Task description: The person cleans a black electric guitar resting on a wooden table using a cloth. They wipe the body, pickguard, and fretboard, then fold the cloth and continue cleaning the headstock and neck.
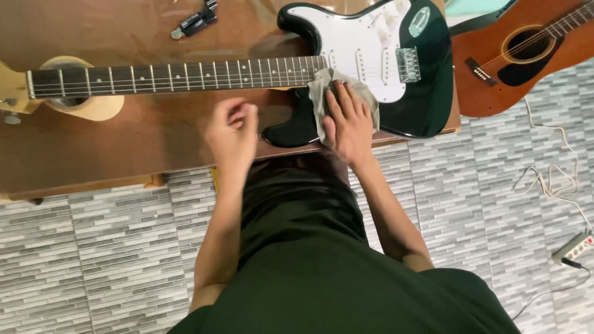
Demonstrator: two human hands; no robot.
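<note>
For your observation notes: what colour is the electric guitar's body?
Black, with a white pickguard; the head view shows the electric guitar's body best.

acoustic guitar (526, 55), power strip (575, 247), tiled floor (93, 247)

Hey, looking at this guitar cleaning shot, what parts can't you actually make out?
- Head view: the electric guitar headstock is cut off by the left edge.
- The guitar body under the grey cloth is hidden by the cloth and the right hand.
- The left hand is motion-blurred; whether it holds anything cannot be told.
- The acoustic guitar is cut by the top and right edges.
- The small black tool on the wooden table is too small to identify.
</note>
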